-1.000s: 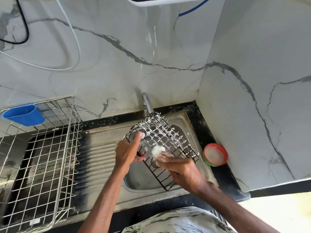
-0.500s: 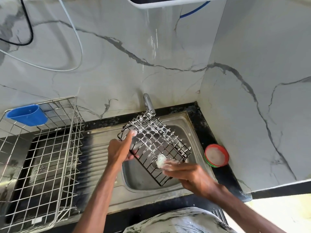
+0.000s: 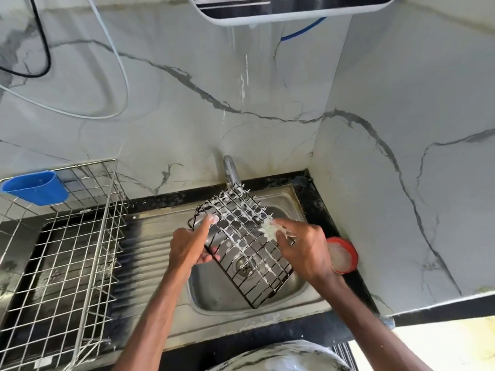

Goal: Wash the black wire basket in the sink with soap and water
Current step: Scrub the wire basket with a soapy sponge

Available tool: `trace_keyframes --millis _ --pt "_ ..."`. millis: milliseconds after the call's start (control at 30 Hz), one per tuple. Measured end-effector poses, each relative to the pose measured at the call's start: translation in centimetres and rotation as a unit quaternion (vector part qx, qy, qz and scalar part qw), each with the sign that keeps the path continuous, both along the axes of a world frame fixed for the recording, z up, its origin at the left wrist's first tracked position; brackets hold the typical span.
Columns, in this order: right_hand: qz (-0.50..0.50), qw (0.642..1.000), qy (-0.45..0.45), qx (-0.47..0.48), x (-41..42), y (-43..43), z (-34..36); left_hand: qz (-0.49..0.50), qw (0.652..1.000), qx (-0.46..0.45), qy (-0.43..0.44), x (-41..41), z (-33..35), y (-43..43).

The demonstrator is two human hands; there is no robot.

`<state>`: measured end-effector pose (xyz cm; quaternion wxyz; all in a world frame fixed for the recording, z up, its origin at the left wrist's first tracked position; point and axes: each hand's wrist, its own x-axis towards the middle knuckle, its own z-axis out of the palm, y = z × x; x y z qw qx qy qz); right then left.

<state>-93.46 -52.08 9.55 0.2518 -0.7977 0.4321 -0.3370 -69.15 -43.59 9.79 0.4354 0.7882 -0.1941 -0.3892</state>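
Observation:
The black wire basket (image 3: 242, 245) hangs tilted over the steel sink (image 3: 214, 293), its wires streaked with white soap foam. My left hand (image 3: 190, 243) grips its left edge, forefinger stretched along the rim. My right hand (image 3: 301, 247) presses a foamy white scrubber (image 3: 268, 228) against the basket's right side. The tap (image 3: 231, 171) rises from the back wall just behind the basket's top. No water stream is visible.
A steel wire dish rack (image 3: 69, 253) with a blue plastic cup (image 3: 36, 187) clipped on stands on the drainboard to the left. A red-rimmed soap tub (image 3: 342, 254) sits on the black counter right of the sink. Marble walls close the back and right.
My right hand with the scrubber has moved from the basket's lower middle up to its upper right side. The left hand still holds the left edge; the basket has shifted slightly.

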Motion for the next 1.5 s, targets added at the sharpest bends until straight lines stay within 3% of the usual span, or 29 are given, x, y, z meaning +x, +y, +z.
trace_keyframes --millis 167,300,433,600,800,900,1033,1233,1367,1500 --pt "-0.031 0.994 -0.008 0.109 0.7 -2.7 0.7 -0.013 1.000 -0.014 0.016 0.3 0.4 -0.1" --pt "-0.016 0.984 0.022 0.175 1.1 -3.6 1.3 -0.017 0.999 0.011 0.034 0.7 0.4 -0.3" --pt "0.004 0.969 -0.006 0.246 1.0 -3.8 1.4 -0.040 0.998 0.031 0.030 1.0 0.5 -0.5" --pt "0.039 0.905 -0.099 0.411 1.2 -3.3 1.9 -0.029 0.999 0.041 0.016 0.8 -0.1 -0.6" --pt "0.000 0.882 -0.124 0.454 2.3 -2.7 0.9 -0.021 1.000 0.014 0.001 -0.6 -1.5 -0.3" --pt "-0.012 0.872 -0.144 0.468 2.6 -2.6 1.0 -0.048 0.998 0.028 0.042 -0.9 -1.5 0.1" --pt "-0.017 0.880 -0.139 0.455 2.7 -3.1 1.2 -0.059 0.984 -0.004 0.167 -2.1 -2.0 0.8" --pt "0.030 0.915 -0.091 0.393 2.0 -3.4 2.4 -0.046 0.976 0.015 0.210 -2.7 -3.8 0.9" --pt "0.026 0.980 0.067 0.183 1.0 -4.7 3.2 -0.047 0.982 -0.002 0.183 -3.1 -3.5 0.6" --pt "-0.007 0.995 0.098 -0.028 1.0 -4.5 2.2 -0.022 0.983 -0.011 0.183 -3.6 -3.6 0.3"
